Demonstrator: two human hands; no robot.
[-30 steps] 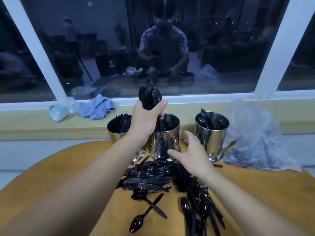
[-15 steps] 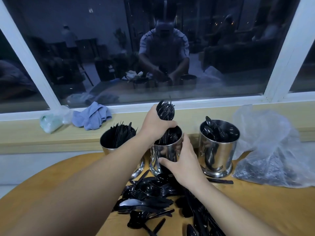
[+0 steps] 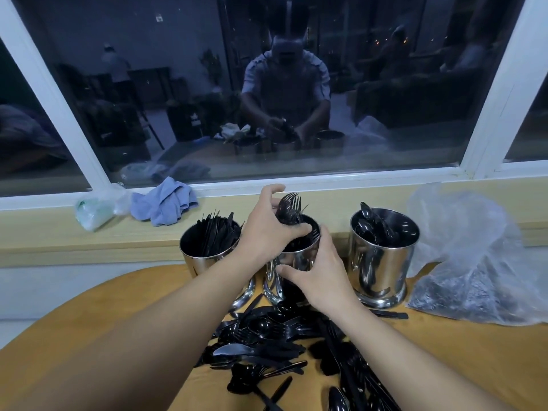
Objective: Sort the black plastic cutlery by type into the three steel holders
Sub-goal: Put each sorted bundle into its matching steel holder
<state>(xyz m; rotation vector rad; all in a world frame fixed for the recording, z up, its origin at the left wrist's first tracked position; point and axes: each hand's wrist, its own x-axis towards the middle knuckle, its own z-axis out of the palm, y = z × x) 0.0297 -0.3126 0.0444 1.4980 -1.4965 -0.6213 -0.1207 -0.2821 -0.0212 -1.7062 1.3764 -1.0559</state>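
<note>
Your left hand (image 3: 268, 229) grips a bundle of black forks (image 3: 289, 210), tines up, over the middle steel holder (image 3: 298, 258). Your right hand (image 3: 318, 272) wraps its fingers around that holder's near wall. Knives fill the left holder (image 3: 204, 256), spoons the right holder (image 3: 381, 262); unsorted cutlery (image 3: 267, 339) lies on the near bench (image 3: 474, 351).

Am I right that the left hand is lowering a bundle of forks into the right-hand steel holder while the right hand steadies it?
Not quite: the head view shows the left hand lowering the bundle of forks into the middle steel holder, not the right-hand one. The right hand does steady it.
</note>
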